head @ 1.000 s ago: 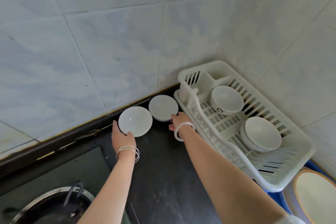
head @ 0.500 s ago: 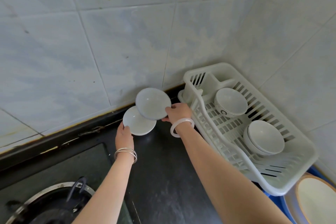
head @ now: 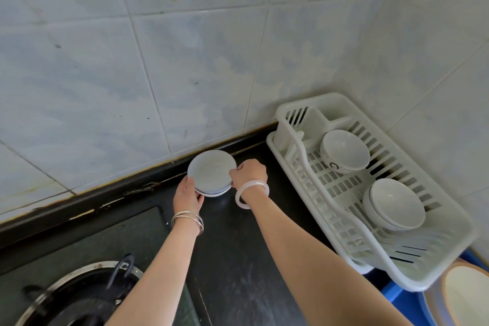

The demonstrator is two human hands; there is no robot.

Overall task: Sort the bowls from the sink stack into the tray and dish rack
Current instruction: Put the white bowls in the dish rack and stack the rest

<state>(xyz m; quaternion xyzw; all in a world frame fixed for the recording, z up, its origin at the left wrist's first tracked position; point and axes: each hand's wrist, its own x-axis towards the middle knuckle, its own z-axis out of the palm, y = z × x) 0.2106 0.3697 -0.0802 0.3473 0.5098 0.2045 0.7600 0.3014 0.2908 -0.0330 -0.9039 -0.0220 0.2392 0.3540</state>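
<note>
Two small white plates (head: 211, 171) sit stacked on the black counter against the tiled wall. My left hand (head: 187, 194) holds the stack's near left edge. On the right edge, my right hand (head: 248, 172) pinches the upper plate. The white plastic dish rack (head: 436, 259) stands to the right in the corner. Inside it, one white bowl (head: 344, 149) lies toward the back and a stack of white bowls (head: 395, 204) lies nearer the front.
A gas stove burner with a metal ring (head: 79, 294) is at the lower left. A wood-rimmed plate (head: 465, 296) and something blue (head: 397, 296) sit at the lower right beside the rack. Tiled walls close in the back and right.
The two plates lay side by side a second ago. My right hand lifted the right one and set it on top of the left one, which my left hand steadies.
</note>
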